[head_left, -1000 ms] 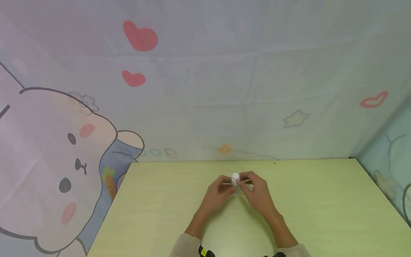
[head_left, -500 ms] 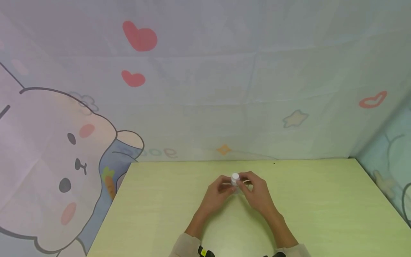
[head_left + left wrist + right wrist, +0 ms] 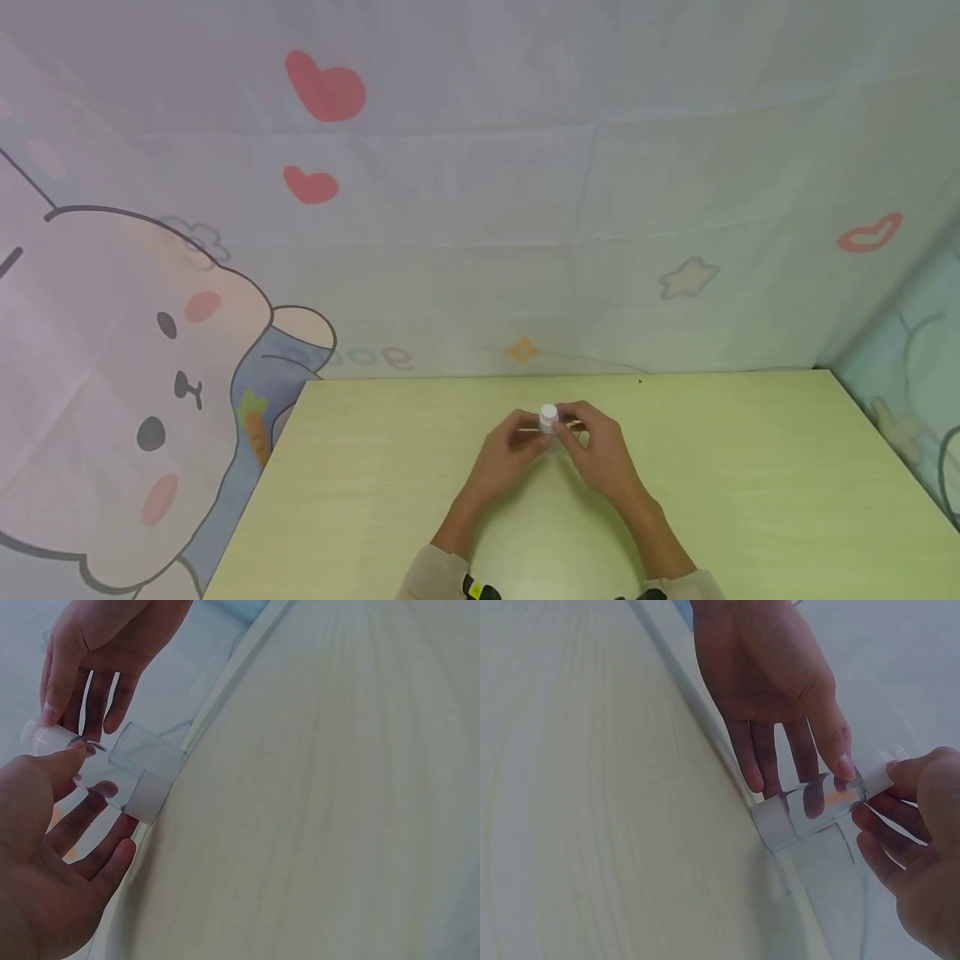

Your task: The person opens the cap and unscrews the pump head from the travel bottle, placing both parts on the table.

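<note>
A small clear bottle (image 3: pixel 549 425) with a white top (image 3: pixel 549 411) stands upright between both hands near the middle of the table. My left hand (image 3: pixel 504 457) holds its clear body, thumb on one side and fingers on the other. With thumb and fingertips, my right hand (image 3: pixel 602 452) pinches the white top. The right wrist view shows a whitish band (image 3: pixel 773 823) at the bottle's base, close to the tabletop. Beside the bottle is a clear cylindrical piece (image 3: pixel 145 750), partly overlapped by it in the left wrist view.
The pale wooden table (image 3: pixel 750 483) extends to either side of the hands. Behind it hangs a printed cloth (image 3: pixel 465 208) with hearts and a cartoon animal. A tiny dark speck (image 3: pixel 641 382) lies by the table's back edge.
</note>
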`<act>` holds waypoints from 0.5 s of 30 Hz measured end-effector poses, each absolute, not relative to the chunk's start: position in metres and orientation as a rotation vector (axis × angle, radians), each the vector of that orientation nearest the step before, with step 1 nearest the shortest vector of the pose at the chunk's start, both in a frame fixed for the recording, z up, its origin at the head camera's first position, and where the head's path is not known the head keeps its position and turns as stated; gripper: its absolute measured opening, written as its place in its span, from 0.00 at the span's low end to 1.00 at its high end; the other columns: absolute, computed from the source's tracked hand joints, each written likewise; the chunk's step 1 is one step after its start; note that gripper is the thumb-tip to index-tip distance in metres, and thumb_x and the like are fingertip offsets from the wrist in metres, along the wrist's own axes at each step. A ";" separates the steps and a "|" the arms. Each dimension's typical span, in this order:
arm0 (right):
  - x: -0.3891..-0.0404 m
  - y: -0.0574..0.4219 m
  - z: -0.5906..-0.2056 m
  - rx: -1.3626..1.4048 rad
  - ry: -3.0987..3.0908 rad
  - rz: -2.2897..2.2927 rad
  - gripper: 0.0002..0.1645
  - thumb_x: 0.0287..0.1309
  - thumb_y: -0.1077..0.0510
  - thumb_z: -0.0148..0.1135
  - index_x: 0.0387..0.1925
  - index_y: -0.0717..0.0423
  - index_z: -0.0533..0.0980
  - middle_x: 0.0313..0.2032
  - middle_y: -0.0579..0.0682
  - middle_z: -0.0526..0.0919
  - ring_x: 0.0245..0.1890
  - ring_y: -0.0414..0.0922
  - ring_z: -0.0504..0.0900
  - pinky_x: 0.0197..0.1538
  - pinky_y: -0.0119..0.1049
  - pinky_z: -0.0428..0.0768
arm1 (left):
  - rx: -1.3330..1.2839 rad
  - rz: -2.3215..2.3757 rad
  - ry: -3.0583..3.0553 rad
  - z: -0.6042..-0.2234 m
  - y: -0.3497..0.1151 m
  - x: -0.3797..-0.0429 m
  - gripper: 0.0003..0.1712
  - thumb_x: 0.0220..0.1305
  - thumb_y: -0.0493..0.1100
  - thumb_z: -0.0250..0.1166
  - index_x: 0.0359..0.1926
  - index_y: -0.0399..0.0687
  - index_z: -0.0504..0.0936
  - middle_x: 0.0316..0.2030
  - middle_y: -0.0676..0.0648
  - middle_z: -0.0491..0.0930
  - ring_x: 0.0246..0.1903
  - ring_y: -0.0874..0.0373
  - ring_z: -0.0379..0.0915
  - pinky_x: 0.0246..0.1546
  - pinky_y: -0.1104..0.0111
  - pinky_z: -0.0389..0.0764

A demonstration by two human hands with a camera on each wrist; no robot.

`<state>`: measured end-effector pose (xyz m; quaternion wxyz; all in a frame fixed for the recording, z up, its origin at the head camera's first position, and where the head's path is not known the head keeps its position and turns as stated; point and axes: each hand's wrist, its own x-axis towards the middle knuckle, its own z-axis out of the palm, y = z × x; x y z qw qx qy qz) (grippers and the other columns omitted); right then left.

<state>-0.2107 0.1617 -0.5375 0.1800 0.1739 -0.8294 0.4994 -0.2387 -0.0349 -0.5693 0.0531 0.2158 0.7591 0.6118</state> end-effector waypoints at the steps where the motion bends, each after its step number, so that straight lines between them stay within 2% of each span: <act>1: -0.211 0.162 -0.537 0.493 -2.343 1.411 0.13 0.71 0.63 0.69 0.54 0.57 0.83 0.50 0.48 0.88 0.50 0.47 0.86 0.52 0.46 0.88 | 0.658 1.857 2.310 -0.569 -0.035 -0.239 0.14 0.77 0.47 0.67 0.59 0.58 0.81 0.61 0.53 0.82 0.62 0.51 0.80 0.64 0.62 0.80; 15: -0.211 0.161 -0.540 0.477 -2.283 1.475 0.12 0.70 0.60 0.71 0.53 0.55 0.82 0.49 0.46 0.87 0.48 0.46 0.86 0.52 0.46 0.88 | 0.650 1.868 2.301 -0.569 -0.035 -0.239 0.14 0.76 0.47 0.67 0.59 0.58 0.81 0.61 0.53 0.82 0.62 0.51 0.80 0.63 0.62 0.81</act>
